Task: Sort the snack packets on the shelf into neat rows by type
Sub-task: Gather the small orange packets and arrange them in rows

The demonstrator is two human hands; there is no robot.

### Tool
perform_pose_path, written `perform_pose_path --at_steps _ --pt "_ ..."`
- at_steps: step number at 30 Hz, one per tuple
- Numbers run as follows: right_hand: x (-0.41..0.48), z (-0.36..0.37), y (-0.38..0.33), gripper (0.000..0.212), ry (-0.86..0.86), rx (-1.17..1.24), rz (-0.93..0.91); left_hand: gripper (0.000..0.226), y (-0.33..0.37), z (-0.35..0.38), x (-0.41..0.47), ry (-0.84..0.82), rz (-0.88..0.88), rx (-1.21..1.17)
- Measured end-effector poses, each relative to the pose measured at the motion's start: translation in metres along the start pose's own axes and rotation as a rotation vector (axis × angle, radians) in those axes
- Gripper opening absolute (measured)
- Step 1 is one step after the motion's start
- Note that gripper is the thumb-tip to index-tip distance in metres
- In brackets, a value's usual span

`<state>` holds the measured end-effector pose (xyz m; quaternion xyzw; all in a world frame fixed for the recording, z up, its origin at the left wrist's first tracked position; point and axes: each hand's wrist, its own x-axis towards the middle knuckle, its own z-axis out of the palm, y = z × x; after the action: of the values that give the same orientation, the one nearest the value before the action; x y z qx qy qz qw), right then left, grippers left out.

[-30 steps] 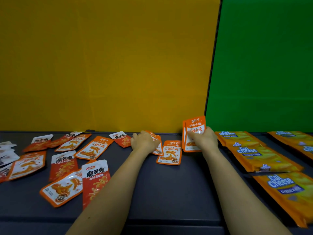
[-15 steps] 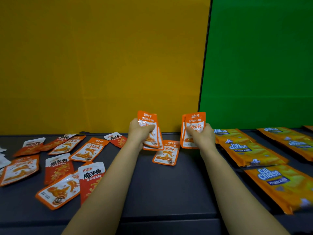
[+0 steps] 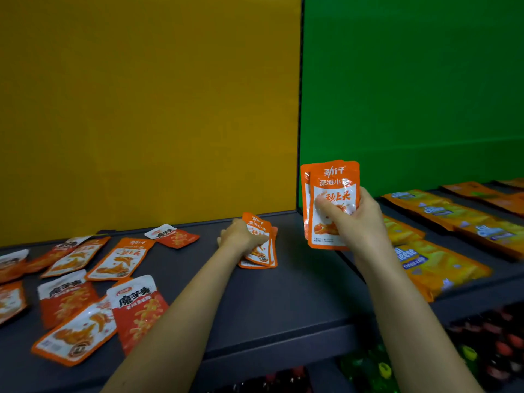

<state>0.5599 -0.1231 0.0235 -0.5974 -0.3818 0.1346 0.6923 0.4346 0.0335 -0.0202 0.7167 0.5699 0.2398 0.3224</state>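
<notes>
My right hand (image 3: 353,219) holds a small stack of orange fish-snack packets (image 3: 331,191) upright above the dark shelf (image 3: 283,302), near the seam between the yellow and green back panels. My left hand (image 3: 241,236) is down at the shelf's back, closed on two or three of the same orange packets (image 3: 262,251), which rest on the shelf surface. More orange packets (image 3: 120,259) and red-and-white konjac packets (image 3: 136,304) lie scattered over the left half of the shelf.
Yellow Cal Cheese wafer packs (image 3: 436,262) lie in rows on the right part of the shelf. A lower shelf with dark, red and green items (image 3: 482,344) shows below the front edge. Yellow panel (image 3: 141,109) and green panel (image 3: 411,95) close the back.
My left hand came down from its raised position and now presses its packets onto the shelf over the packet that lay there. My right hand lifted its stack higher. The view swung left.
</notes>
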Motion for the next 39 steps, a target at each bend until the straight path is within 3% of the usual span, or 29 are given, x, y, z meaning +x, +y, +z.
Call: perform_pose_path --at_steps 2,13,18,22,26,32,39 --pt "-0.012 -0.012 -0.005 0.034 0.011 -0.021 0.002 0.076 0.006 0.001 -0.004 -0.024 0.002 -0.051" --pt "-0.049 -0.119 -0.008 0.026 0.175 0.033 0.037 0.052 0.038 -0.023 -0.039 -0.075 0.172 -0.413" --pt "-0.059 -0.203 -0.002 0.007 0.266 0.079 0.038 0.046 0.090 -0.003 -0.097 -0.117 0.293 -0.627" --pt "-0.070 -0.281 0.004 0.005 0.337 0.055 0.082 0.020 0.138 0.052 -0.145 -0.250 0.372 -0.733" --pt "-0.080 -0.364 0.008 0.004 0.406 -0.002 0.118 0.031 0.183 0.121 -0.185 -0.365 0.392 -0.795" --pt "-0.093 -0.473 0.028 0.005 0.486 -0.063 0.181 0.023 0.226 0.237 -0.243 -0.498 0.405 -0.849" --pt "-0.090 -0.559 0.048 0.009 0.526 -0.074 0.258 0.028 0.281 0.349 -0.283 -0.677 0.319 -0.803"
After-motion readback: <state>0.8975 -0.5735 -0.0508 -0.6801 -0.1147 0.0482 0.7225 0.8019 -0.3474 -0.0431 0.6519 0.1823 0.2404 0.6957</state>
